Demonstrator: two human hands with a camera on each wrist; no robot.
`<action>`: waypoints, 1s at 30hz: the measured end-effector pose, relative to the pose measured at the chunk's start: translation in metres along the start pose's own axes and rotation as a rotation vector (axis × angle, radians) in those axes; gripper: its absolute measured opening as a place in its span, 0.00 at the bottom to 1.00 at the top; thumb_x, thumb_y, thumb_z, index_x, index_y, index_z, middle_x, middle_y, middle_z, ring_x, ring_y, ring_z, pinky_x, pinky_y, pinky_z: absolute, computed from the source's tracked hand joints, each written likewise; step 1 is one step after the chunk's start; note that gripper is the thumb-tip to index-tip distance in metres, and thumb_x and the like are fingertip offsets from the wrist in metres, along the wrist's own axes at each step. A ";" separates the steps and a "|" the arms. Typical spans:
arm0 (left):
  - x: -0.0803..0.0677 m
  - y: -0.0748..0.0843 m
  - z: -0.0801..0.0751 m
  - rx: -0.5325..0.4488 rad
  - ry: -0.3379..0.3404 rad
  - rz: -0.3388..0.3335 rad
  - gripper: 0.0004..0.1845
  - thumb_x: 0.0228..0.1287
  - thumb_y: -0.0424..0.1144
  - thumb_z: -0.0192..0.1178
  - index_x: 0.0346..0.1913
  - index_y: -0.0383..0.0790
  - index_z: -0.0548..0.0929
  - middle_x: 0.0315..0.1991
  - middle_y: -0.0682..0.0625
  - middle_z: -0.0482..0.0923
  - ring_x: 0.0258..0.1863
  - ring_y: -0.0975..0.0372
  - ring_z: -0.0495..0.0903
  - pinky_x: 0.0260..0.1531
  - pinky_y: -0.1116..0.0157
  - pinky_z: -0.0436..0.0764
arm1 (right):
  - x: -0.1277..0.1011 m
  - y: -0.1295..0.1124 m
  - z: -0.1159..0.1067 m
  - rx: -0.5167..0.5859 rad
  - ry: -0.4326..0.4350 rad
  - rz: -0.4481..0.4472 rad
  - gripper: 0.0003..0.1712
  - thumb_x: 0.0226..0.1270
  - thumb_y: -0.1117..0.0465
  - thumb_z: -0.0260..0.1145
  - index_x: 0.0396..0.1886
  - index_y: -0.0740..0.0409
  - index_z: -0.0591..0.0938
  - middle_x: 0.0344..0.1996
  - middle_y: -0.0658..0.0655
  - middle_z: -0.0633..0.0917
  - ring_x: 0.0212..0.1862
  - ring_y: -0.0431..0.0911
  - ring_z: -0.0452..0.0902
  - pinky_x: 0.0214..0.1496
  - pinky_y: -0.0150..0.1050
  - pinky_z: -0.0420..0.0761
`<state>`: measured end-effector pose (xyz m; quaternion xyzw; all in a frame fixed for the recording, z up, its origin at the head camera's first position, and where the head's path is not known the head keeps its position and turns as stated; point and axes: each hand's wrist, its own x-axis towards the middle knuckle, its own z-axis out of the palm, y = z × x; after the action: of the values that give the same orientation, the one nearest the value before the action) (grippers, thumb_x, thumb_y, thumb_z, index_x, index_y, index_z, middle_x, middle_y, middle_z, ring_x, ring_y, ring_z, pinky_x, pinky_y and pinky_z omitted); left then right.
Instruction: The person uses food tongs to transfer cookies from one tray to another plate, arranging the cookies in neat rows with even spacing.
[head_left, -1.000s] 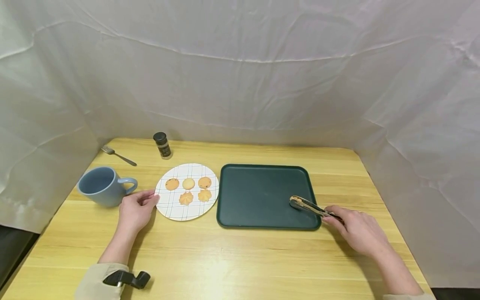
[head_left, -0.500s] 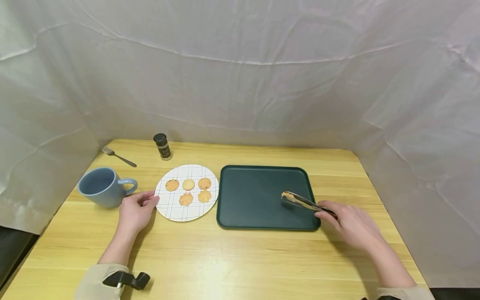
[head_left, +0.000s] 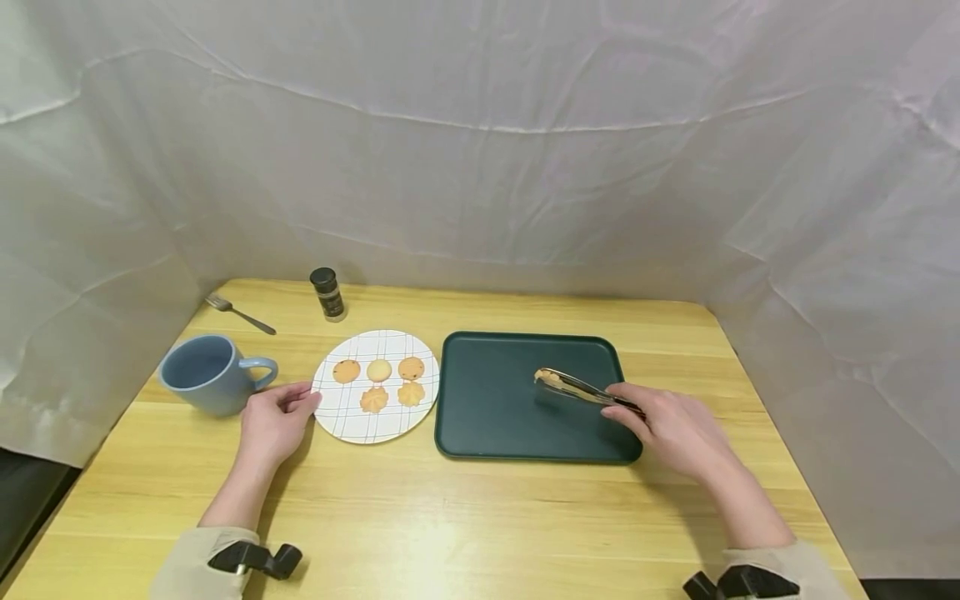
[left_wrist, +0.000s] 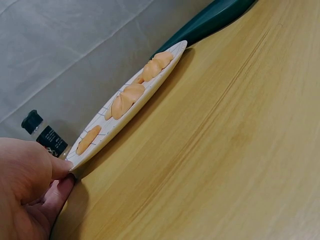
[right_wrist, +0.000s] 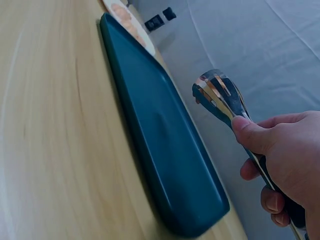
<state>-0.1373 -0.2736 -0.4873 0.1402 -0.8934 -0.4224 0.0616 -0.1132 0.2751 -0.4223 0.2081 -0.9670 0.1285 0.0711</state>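
Note:
My left hand (head_left: 273, 425) pinches the left rim of a round white checked plate (head_left: 341, 415), with the thumb over the edge and fingers below, as the left wrist view shows. Several cookies (head_left: 374, 399) lie on the plate in two rows. My right hand (head_left: 678, 433) grips metal tongs (head_left: 585, 389), which hold another cookie (head_left: 550, 378) between their tips. In the right wrist view the tongs (right_wrist: 225, 97) are raised above a dark green tray (right_wrist: 170, 150). The tongs' tips partly hide the held cookie.
A blue mug (head_left: 206, 375) stands just left of my left hand, its handle close to the wrist. Behind the plate are a black-capped spice jar (head_left: 327, 296) and a fork (head_left: 242, 314). The tray's left edge nearly meets the plate on the wooden table (head_left: 442, 533).
My right hand has moved left and slightly away from me, carrying the tongs and cookie from the tray's right side toward its middle. The left hand stays at the plate's rim.

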 end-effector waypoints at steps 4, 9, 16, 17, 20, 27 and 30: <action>0.000 0.000 0.000 0.001 0.000 -0.001 0.21 0.75 0.44 0.67 0.60 0.31 0.86 0.49 0.40 0.89 0.50 0.51 0.86 0.40 0.76 0.75 | 0.009 -0.008 0.002 0.000 0.003 -0.025 0.23 0.77 0.42 0.67 0.63 0.49 0.87 0.52 0.52 0.90 0.46 0.51 0.89 0.39 0.51 0.85; 0.000 0.000 0.000 -0.004 -0.004 0.002 0.21 0.76 0.43 0.67 0.60 0.30 0.86 0.49 0.39 0.89 0.51 0.51 0.86 0.40 0.76 0.75 | 0.021 -0.018 0.005 0.012 0.001 -0.055 0.23 0.76 0.45 0.69 0.63 0.49 0.86 0.52 0.52 0.90 0.45 0.50 0.89 0.38 0.49 0.84; 0.001 0.000 0.000 0.004 -0.007 0.000 0.20 0.76 0.43 0.66 0.61 0.31 0.86 0.49 0.40 0.89 0.51 0.51 0.86 0.43 0.71 0.77 | 0.036 -0.032 0.010 0.035 0.004 -0.087 0.25 0.77 0.41 0.67 0.63 0.50 0.87 0.55 0.51 0.90 0.47 0.50 0.88 0.42 0.50 0.85; 0.001 -0.001 0.000 0.006 -0.005 0.002 0.20 0.76 0.43 0.66 0.61 0.31 0.86 0.49 0.40 0.89 0.51 0.51 0.86 0.43 0.72 0.77 | 0.038 -0.034 0.010 0.035 0.006 -0.091 0.25 0.77 0.41 0.67 0.63 0.49 0.87 0.55 0.51 0.90 0.47 0.50 0.88 0.42 0.50 0.85; 0.001 -0.001 0.000 0.006 -0.001 0.007 0.20 0.76 0.43 0.66 0.60 0.31 0.86 0.49 0.40 0.89 0.50 0.51 0.86 0.42 0.73 0.77 | 0.044 -0.041 0.013 0.045 0.017 -0.110 0.24 0.76 0.42 0.68 0.63 0.49 0.87 0.54 0.51 0.90 0.46 0.49 0.89 0.40 0.49 0.85; 0.001 0.000 0.000 0.002 0.000 0.003 0.21 0.75 0.44 0.67 0.60 0.31 0.87 0.49 0.40 0.89 0.50 0.51 0.86 0.41 0.73 0.77 | 0.058 -0.061 0.018 0.084 -0.003 -0.132 0.23 0.78 0.41 0.66 0.63 0.46 0.87 0.53 0.48 0.90 0.44 0.47 0.88 0.45 0.50 0.85; 0.000 0.000 0.000 -0.006 -0.003 0.001 0.20 0.75 0.43 0.67 0.60 0.31 0.87 0.49 0.40 0.89 0.49 0.51 0.86 0.40 0.75 0.76 | 0.065 -0.068 0.022 0.091 -0.009 -0.147 0.23 0.78 0.40 0.64 0.62 0.45 0.87 0.52 0.46 0.90 0.43 0.46 0.88 0.45 0.49 0.85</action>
<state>-0.1377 -0.2734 -0.4872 0.1387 -0.8924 -0.4251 0.0609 -0.1452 0.1844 -0.4160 0.2823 -0.9426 0.1658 0.0663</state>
